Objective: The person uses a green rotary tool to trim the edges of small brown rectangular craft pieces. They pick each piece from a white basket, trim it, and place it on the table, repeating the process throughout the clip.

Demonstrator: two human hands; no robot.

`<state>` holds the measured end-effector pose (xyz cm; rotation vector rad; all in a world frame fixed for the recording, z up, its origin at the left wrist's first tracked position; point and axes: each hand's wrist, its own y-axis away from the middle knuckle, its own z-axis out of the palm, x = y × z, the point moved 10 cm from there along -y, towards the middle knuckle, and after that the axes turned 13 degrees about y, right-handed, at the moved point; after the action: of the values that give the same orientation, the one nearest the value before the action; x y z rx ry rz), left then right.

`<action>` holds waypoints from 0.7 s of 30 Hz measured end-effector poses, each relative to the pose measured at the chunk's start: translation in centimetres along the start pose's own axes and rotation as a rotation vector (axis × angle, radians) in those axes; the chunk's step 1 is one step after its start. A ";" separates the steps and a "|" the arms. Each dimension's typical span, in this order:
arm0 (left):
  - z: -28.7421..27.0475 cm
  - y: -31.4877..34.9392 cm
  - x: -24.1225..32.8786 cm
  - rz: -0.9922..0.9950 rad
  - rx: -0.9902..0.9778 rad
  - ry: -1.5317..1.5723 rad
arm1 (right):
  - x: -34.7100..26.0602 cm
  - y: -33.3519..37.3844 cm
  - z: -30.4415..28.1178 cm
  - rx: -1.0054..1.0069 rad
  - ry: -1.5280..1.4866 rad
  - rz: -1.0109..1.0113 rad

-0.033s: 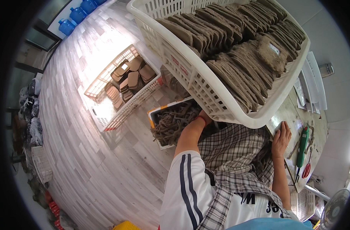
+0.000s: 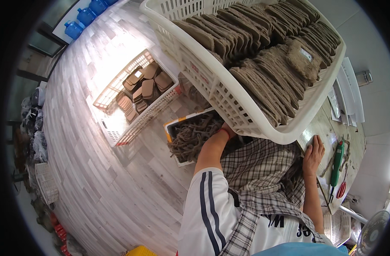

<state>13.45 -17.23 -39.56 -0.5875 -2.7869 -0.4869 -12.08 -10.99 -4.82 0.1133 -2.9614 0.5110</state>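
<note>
A large white slatted basket [image 2: 220,94] fills the upper middle, packed with rows of thin, fuzzy brown rounded pads [image 2: 263,81]. One pad [image 2: 304,59] lies flat on top with a small pale label on it. My left hand [image 2: 230,129], a red band at its wrist, reaches beneath the basket's near corner, over a box [image 2: 181,164] of shaggy brown scraps [image 2: 195,134]. Its fingers are hidden behind the basket. On the worktable's edge rests my right hand [image 2: 314,156], fingers stretched out and nothing held. A plaid apron [image 2: 259,166] covers my lap.
On the worktable [image 2: 327,128] right of my right hand lie a green-handled tool [image 2: 338,164] and red-handled scissors [image 2: 341,190]. A second white basket [image 2: 148,109] with stacked smooth brown pads stands on the floor at left. A fan [image 2: 372,232] is at lower right, blue water jugs [image 2: 86,16] at far left.
</note>
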 end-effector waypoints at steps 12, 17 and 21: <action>0.2 -1.9 -1.7 -0.004 0.071 0.033 | -0.3 -0.2 -0.2 0.006 -0.001 -0.001; 2.7 0.7 -5.4 -0.022 0.158 0.089 | 0.0 0.0 0.0 0.008 0.016 0.002; 5.2 6.5 -9.3 -0.124 -0.231 -0.127 | 0.4 0.4 0.3 0.018 0.040 0.000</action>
<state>23.55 -12.91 -45.43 -0.5097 -2.9223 -0.8345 -12.53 -10.78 -5.19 0.1043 -2.9186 0.5342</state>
